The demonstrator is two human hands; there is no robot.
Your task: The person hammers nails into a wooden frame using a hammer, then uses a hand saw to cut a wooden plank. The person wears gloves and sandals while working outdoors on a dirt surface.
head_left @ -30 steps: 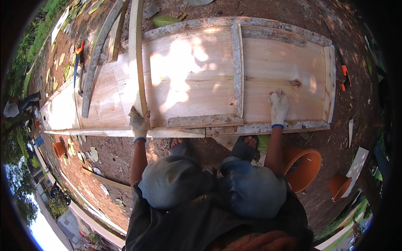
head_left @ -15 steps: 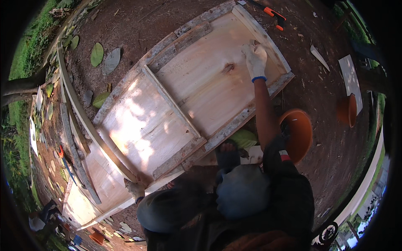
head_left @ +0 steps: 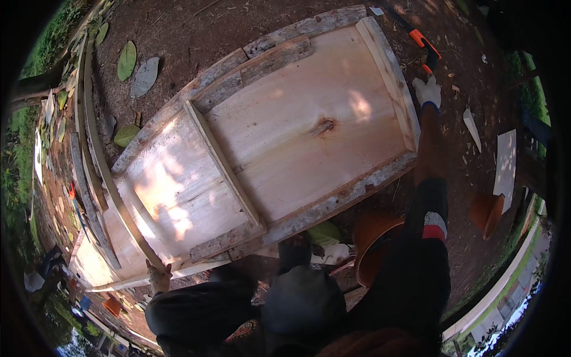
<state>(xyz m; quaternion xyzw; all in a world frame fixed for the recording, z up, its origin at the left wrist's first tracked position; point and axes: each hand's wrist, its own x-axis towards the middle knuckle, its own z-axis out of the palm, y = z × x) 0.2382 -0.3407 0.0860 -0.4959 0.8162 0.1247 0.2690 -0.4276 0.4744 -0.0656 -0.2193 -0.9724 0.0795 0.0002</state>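
My gloved right hand (head_left: 427,92) reaches past the far right end of a large wooden panel (head_left: 279,143). Its fingers are stretched toward the orange-and-black handle of what looks like a handsaw (head_left: 425,47) on the ground; whether they touch it is unclear. At lower left, my left hand (head_left: 159,278), also gloved, is closed around the near end of a long, thin wooden strip (head_left: 110,178). That strip runs across the panel's left part and beyond its far edge. Rough bark-edged battens (head_left: 333,190) and a crosspiece (head_left: 223,163) lie on the panel.
An orange bucket (head_left: 372,238) stands beside my legs, and another orange container (head_left: 486,214) lies farther right near a pale board (head_left: 505,160). More strips (head_left: 89,208) rest at left. Large leaves (head_left: 126,61) and wood scraps (head_left: 471,128) are scattered on the soil.
My right hand has left the panel's surface and moved right to the saw handle. My left hand still grips the strip. The view has shifted, and the strip appears farther left.
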